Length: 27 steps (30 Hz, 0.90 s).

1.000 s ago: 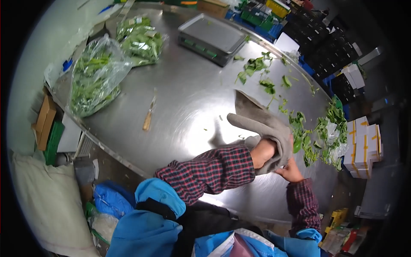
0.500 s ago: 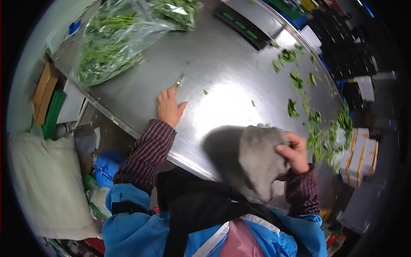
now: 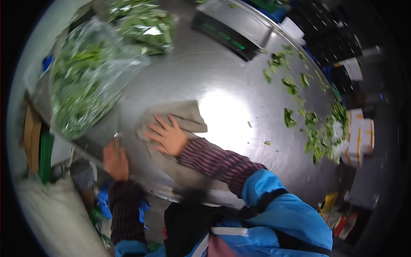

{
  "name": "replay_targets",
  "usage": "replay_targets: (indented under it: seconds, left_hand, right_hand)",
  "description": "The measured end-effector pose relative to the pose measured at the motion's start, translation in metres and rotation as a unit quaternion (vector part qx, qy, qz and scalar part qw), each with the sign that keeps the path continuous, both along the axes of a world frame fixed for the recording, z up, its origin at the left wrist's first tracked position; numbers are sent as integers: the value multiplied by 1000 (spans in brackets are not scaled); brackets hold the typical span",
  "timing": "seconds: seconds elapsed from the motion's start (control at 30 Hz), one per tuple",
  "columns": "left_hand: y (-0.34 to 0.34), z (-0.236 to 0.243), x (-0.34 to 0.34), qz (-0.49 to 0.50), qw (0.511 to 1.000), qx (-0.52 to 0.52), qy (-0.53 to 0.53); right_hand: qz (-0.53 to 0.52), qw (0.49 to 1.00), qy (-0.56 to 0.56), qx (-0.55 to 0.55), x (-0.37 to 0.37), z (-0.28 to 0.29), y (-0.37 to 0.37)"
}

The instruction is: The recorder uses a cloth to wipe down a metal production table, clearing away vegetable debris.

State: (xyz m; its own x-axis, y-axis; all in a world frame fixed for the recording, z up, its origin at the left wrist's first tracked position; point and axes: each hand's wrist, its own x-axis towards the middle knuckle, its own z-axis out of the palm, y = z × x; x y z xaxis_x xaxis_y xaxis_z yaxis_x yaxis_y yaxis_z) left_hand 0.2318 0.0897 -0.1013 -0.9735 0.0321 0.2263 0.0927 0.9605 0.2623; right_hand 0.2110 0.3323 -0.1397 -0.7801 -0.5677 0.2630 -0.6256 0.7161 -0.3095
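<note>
1. Far left: big clear bag of greens (image 3: 83, 92) lies on the steel table (image 3: 222, 73), w/ a second, smaller bag of greens (image 3: 145, 25) behind it near the far edge. Both sit well away from the loose scraps, prob. so packed stock stays apart from the mess.
2. Left hand (image 3: 115, 160) rests at the near table edge, just below the big bag. Looks like it braces the body there; view is blurred, so cannot tell if its fingers are curled or flat.
3. Centre: grey cloth (image 3: 177, 118) lies flat on the table, near side trailing toward the edge. Right hand (image 3: 168, 137) presses down on it, palm flat, fingers (image 3: 155, 125) spread wide, which gives broad contact for a wipe. Striped sleeve crosses over from the right.
4. Top centre: dark flat scale (image 3: 233, 25) at the far side, clear of the cloth.
5. Right: leaf scraps (image 3: 314, 128) lie strewn in a band along the right rim, apart from the cloth.
6. Far right: white boxes (image 3: 357, 137) stacked off the table.
</note>
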Motion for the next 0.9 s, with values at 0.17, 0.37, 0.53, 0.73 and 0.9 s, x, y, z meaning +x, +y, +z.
replay_targets:
  seconds: [0.17, 0.37, 0.53, 0.73, 0.9]
  left_hand:
    - [5, -15, 0, -36, 999, 13, -2]
    - [44, -3, 1, -73, 978, 153, -123]
    - [50, 41, 13, -103, 983, 132, -72]
    - [6, 128, -46, -35, 984, 8, 172]
    - [9, 135, -129, -35, 987, -71, 143]
  right_hand:
    - [-300, 949, 65, 71, -106, 0, 122]
    - [-502, 850, 109, 116, -16, -47, 364]
    - [-569, 810, 34, 140, 10, -57, 363]
    - [-555, 822, 11, 127, 17, -20, 339]
    - [-456, 832, -50, -311, 40, 10, 318]
